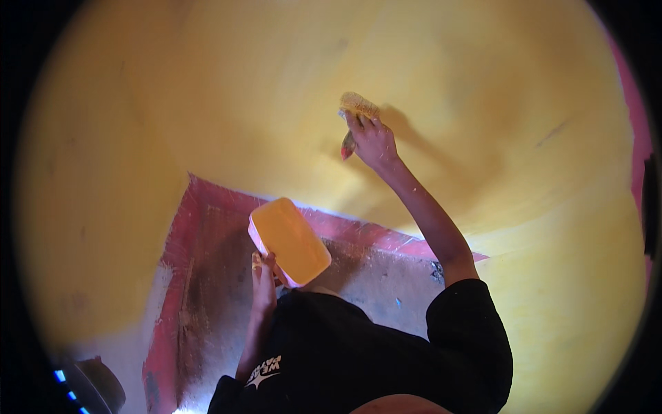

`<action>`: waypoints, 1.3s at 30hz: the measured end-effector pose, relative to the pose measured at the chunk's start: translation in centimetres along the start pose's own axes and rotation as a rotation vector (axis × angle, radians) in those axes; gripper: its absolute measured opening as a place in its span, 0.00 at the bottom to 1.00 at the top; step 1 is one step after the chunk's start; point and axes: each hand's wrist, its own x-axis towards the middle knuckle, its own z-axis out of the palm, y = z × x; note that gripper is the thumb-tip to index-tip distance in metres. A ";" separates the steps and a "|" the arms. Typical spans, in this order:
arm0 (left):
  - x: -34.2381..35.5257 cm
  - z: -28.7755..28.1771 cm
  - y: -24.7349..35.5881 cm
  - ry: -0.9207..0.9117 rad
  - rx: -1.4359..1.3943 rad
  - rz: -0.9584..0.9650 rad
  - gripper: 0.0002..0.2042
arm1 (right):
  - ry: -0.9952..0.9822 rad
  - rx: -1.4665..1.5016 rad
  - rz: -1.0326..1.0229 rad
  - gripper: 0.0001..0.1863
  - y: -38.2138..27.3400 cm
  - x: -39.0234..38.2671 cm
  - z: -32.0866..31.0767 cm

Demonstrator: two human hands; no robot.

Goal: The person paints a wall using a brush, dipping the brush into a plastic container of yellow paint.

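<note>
A wide paintbrush is gripped in my right hand, its bristles coated in yellow and up against the yellow wall. The red tip of its handle sticks out below my fingers. My left hand holds a pink rectangular tub by its side and lower edge, at chest height. Yellow paint fills the tub's inside as seen from above; how deep it is I cannot tell. Specks of yellow dot my right forearm.
A red painted band runs along the foot of the walls and bends at the corner. Below lies a stained grey-brown floor. At the lower left stands a dark rounded object. A pink strip edges the wall at far right.
</note>
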 end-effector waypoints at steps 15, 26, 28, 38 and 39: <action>0.5 -0.2 0.2 0.081 -0.002 -0.038 0.23 | 0.589 0.021 0.133 0.16 10.2 11.8 -13.6; 0.4 -0.5 -0.4 0.138 0.024 -0.019 0.21 | 0.038 0.143 0.050 0.31 -4.2 -1.7 8.7; 0.3 -0.1 0.1 0.181 0.010 -0.031 0.23 | 0.000 0.166 0.030 0.30 -5.4 -2.6 9.8; 1.9 -2.5 -1.1 0.156 0.005 -0.052 0.26 | 0.035 1.388 0.636 0.20 -11.1 -7.2 5.5; 2.0 -2.3 -0.5 0.121 0.021 -0.049 0.25 | 0.052 1.484 0.708 0.20 -11.8 -7.4 2.1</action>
